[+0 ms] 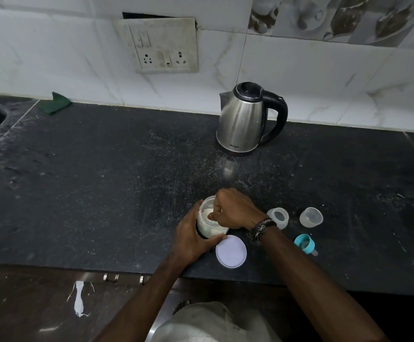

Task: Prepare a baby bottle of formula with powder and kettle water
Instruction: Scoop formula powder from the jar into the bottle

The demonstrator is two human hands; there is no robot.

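Black stone counter (102, 181), dusted with pale powder, spanning the whole width below a white tiled wall. Switch-and-socket plate (162, 44) mounted on the tiles, upper centre. Steel kettle (244, 119) upright at the back right of the counter — spout toward the left, black handle toward the right, lid closed. Green scrubbing pad (56, 102) against the wall at far left.

Formula jar (209, 220) near the front edge, at centre: clear, tilted, long axis leaning up and away with the open mouth aimed toward the wall and slightly left; white powder heaped inside. Left hand (192, 239) wrapped around the jar's lower body from the near side, fingers curled on the glass. Right hand (235, 209) over the mouth, fingers bunched and dipped inside the rim; whatever was pinched there could not be told, a scoop not clearly seen. Dark band worn at the right wrist.

Jar lid (231, 251) flat on the counter, just in front of the jar and touching the left thumb's tip. Bottle body (278, 217) beside the right wrist, mouth up toward the camera. Clear cap (311, 217) further right, apart from it. Teal collar with teat (305, 243) lying on its side in front of both — teat pointing right and toward the counter's front edge.
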